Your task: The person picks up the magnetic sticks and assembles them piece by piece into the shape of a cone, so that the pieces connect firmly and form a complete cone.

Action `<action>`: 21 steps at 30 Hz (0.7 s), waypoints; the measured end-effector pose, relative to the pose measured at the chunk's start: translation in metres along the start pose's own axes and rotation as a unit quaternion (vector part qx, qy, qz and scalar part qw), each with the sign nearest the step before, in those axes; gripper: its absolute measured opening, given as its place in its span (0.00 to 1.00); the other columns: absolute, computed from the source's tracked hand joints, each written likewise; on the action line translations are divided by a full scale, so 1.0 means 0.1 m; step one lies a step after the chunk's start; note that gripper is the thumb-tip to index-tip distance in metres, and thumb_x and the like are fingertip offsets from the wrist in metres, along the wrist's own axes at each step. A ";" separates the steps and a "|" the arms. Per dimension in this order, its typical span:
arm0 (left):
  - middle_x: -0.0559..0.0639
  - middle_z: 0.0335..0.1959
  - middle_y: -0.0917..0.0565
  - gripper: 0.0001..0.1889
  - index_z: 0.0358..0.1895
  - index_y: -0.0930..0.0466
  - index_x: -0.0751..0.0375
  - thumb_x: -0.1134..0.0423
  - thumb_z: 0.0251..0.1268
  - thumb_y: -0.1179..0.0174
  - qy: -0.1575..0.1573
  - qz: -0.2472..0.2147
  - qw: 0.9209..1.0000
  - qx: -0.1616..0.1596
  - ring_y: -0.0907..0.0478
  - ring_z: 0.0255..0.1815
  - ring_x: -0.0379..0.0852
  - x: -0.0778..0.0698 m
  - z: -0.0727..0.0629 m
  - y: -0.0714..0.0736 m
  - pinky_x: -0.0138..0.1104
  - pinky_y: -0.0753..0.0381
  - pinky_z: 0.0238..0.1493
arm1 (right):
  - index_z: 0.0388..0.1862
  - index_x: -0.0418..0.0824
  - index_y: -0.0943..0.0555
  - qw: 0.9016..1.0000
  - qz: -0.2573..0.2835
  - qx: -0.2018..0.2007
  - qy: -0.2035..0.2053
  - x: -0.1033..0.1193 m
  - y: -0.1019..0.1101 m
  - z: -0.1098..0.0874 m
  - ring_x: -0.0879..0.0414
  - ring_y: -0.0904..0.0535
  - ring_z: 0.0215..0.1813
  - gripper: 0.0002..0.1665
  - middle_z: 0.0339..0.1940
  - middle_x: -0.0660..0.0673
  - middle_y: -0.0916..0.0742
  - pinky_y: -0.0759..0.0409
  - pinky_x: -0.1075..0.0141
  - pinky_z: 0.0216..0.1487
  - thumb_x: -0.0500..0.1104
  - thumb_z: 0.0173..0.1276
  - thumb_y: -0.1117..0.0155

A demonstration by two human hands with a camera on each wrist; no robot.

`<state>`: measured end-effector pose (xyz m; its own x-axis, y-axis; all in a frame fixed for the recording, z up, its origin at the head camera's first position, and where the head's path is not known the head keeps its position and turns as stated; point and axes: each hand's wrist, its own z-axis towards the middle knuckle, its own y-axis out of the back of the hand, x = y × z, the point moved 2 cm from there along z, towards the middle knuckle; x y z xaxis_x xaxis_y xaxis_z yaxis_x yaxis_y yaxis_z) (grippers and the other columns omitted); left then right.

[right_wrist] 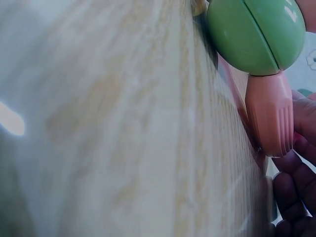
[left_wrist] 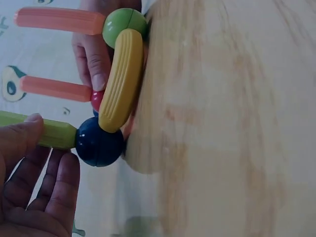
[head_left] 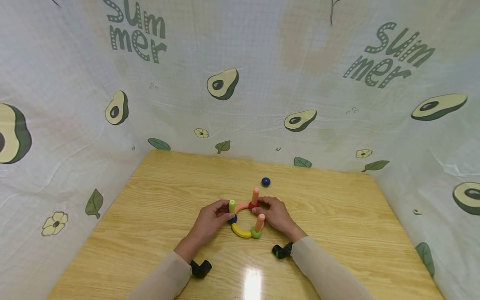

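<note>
A ring of curved bars joined by balls lies on the table, with straight rods standing up from the balls. My left hand pinches the yellow-green rod that rises from the dark blue ball. Across the ring, my right hand has its thumb and fingers around the red ball, under a coral rod. On the near side, a yellow curved bar links the blue ball to a green ball, which carries another coral rod. In the right wrist view, a coral curved bar meets the green ball.
Beyond the ring, a loose dark blue ball lies on the wooden table. Printed cloth hangs behind the table and at both sides. Black wrist devices sit beneath the forearms, close to the tabletop.
</note>
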<state>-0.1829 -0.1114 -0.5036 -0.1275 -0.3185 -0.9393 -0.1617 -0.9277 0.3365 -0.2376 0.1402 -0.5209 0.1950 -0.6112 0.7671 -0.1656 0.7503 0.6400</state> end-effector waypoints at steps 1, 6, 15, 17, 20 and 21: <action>0.49 0.54 0.12 0.18 0.63 0.16 0.54 0.60 0.73 0.31 0.003 0.012 1.000 0.003 0.13 0.54 0.46 0.01 0.00 -0.01 0.37 0.14 0.55 | 0.60 0.49 0.11 1.000 0.002 0.000 0.000 0.00 0.00 0.00 0.51 0.19 0.57 0.21 0.56 0.51 0.09 0.23 0.48 0.62 0.52 0.70 0.24; 0.42 0.49 0.12 0.18 0.61 0.15 0.53 0.58 0.71 0.29 0.006 0.085 0.996 0.013 0.16 0.47 0.39 0.05 0.02 -0.05 0.36 0.15 0.49 | 0.60 0.50 0.12 1.000 0.007 0.002 -0.002 -0.01 0.01 0.00 0.51 0.19 0.58 0.21 0.56 0.51 0.09 0.23 0.47 0.64 0.52 0.70 0.24; 0.43 0.43 0.12 0.12 0.54 0.13 0.55 0.59 0.71 0.30 -0.009 0.131 0.991 0.019 0.16 0.44 0.39 0.07 0.07 -0.04 0.37 0.15 0.46 | 0.59 0.51 0.12 1.000 0.015 0.010 -0.004 -0.02 0.02 -0.03 0.54 0.20 0.56 0.21 0.52 0.55 0.09 0.24 0.49 0.64 0.53 0.69 0.23; 0.42 0.44 0.12 0.12 0.54 0.13 0.54 0.58 0.71 0.29 -0.006 0.133 0.991 0.025 0.17 0.45 0.39 0.06 0.07 -0.03 0.38 0.16 0.47 | 0.59 0.51 0.12 1.000 0.016 0.009 -0.002 -0.02 0.02 -0.03 0.55 0.20 0.55 0.21 0.52 0.55 0.09 0.24 0.50 0.63 0.52 0.69 0.23; 0.41 0.42 0.13 0.10 0.51 0.12 0.53 0.57 0.70 0.28 -0.010 0.145 0.989 0.027 0.18 0.43 0.38 0.06 0.07 -0.02 0.37 0.17 0.45 | 0.59 0.51 0.11 1.000 0.014 0.008 0.002 -0.01 0.02 -0.03 0.54 0.20 0.55 0.20 0.52 0.53 0.09 0.24 0.51 0.61 0.51 0.69 0.23; 0.41 0.40 0.13 0.09 0.50 0.11 0.52 0.57 0.70 0.28 -0.011 0.148 0.988 0.029 0.19 0.41 0.38 0.06 0.07 -0.03 0.36 0.18 0.44 | 0.59 0.50 0.11 1.000 0.013 0.008 0.002 -0.01 0.02 -0.03 0.54 0.20 0.55 0.20 0.52 0.53 0.09 0.24 0.51 0.61 0.51 0.69 0.23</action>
<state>-0.1900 -0.1094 -0.5092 -0.1987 -0.5702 -0.7971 -0.1690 -0.7813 0.6009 -0.2355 0.1429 -0.5203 0.1943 -0.5900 0.7837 -0.1863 0.7622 0.6200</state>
